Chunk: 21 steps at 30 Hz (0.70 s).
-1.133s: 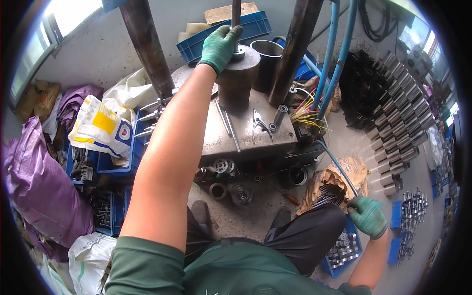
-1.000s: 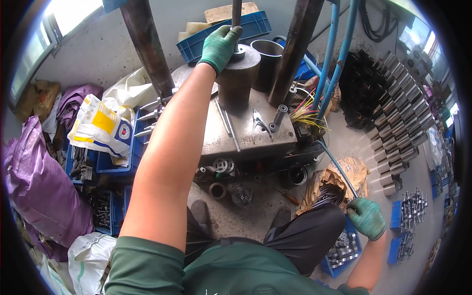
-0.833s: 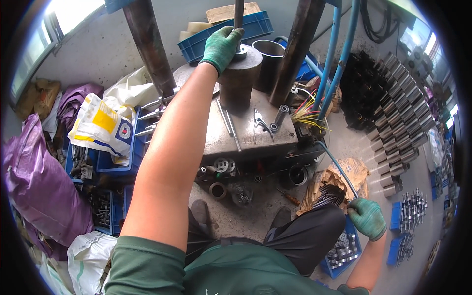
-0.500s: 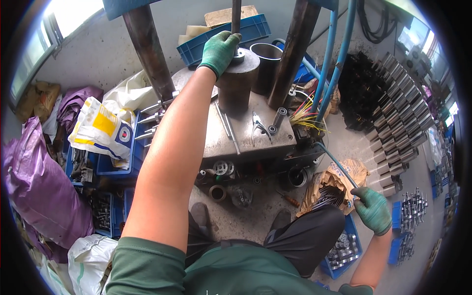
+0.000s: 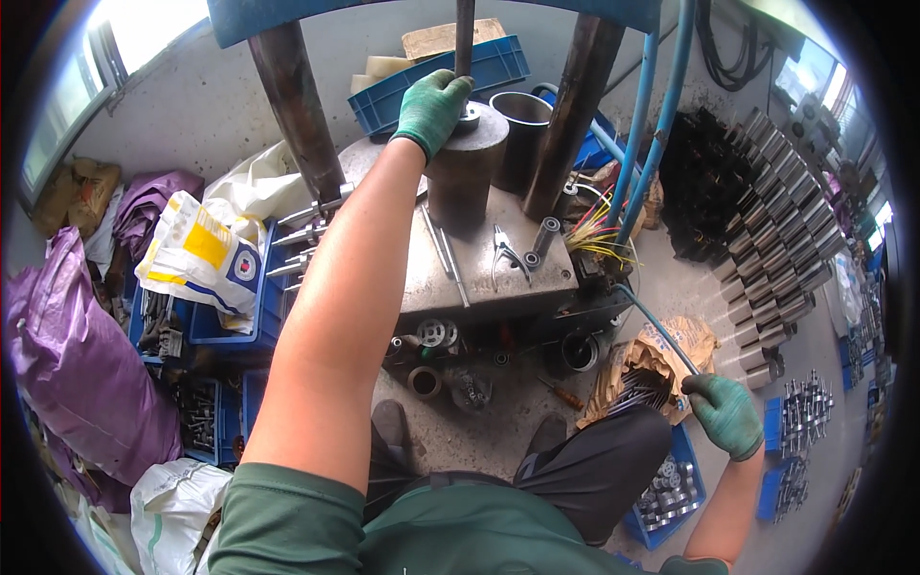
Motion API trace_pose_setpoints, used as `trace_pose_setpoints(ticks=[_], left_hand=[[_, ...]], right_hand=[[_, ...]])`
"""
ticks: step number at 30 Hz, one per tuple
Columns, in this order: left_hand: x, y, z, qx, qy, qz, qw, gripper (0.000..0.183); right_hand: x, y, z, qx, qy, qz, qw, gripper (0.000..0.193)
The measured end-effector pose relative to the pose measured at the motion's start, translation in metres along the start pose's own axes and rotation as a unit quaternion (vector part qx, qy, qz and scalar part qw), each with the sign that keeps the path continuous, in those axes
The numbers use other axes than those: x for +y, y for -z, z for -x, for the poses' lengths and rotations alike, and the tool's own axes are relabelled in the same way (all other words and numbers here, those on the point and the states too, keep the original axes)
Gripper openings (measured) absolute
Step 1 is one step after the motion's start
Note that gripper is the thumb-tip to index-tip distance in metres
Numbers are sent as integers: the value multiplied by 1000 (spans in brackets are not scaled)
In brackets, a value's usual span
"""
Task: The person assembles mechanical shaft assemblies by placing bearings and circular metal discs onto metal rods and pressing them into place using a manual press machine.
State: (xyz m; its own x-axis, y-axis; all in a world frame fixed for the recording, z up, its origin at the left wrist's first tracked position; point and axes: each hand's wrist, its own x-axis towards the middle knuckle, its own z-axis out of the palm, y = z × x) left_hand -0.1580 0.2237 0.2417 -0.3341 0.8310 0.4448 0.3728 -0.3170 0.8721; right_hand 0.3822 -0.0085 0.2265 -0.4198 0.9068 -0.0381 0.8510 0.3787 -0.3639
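My left hand [image 5: 430,113], in a green glove, is closed around the lower end of an upright metal rod [image 5: 465,38]. Beneath it a small round metal part [image 5: 469,119] rests on top of a thick steel cylinder [image 5: 461,187]. The fingers partly hide where rod and part meet. The cylinder stands on a steel press table [image 5: 422,273]. Off to the right, my gloved right hand [image 5: 725,416] grips the end of a long thin lever [image 5: 661,331], which slopes up to the side of the press.
Pliers [image 5: 503,254], thin rods [image 5: 448,259] and a small sleeve [image 5: 547,235] lie on the press table. Two steel columns [image 5: 297,105] flank the cylinder. An open paper bag [image 5: 680,350] of metal parts sits under the lever. Stacked metal tubes [image 5: 776,259] stand at right.
The view has shifted slightly, and more of the blue crossbeam shows at the top. Both hands keep their holds, the right one with the lever at nearly the same angle.
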Motion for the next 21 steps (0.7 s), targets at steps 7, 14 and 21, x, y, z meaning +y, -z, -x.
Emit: trace_pose_setpoints(ticks=[7, 14, 21], left_hand=[[-8, -1, -5, 8, -36, -7, 999, 32], [-12, -1, -4, 10, -48, -17, 999, 36], [-8, -7, -4, -5, -42, -19, 999, 36]], right_hand=[[-8, -1, 1, 79, -4, -22, 997, 25], [-13, 37, -71, 348, 121, 50, 928, 19], [-2, 109, -181, 423, 65, 100, 898, 36]])
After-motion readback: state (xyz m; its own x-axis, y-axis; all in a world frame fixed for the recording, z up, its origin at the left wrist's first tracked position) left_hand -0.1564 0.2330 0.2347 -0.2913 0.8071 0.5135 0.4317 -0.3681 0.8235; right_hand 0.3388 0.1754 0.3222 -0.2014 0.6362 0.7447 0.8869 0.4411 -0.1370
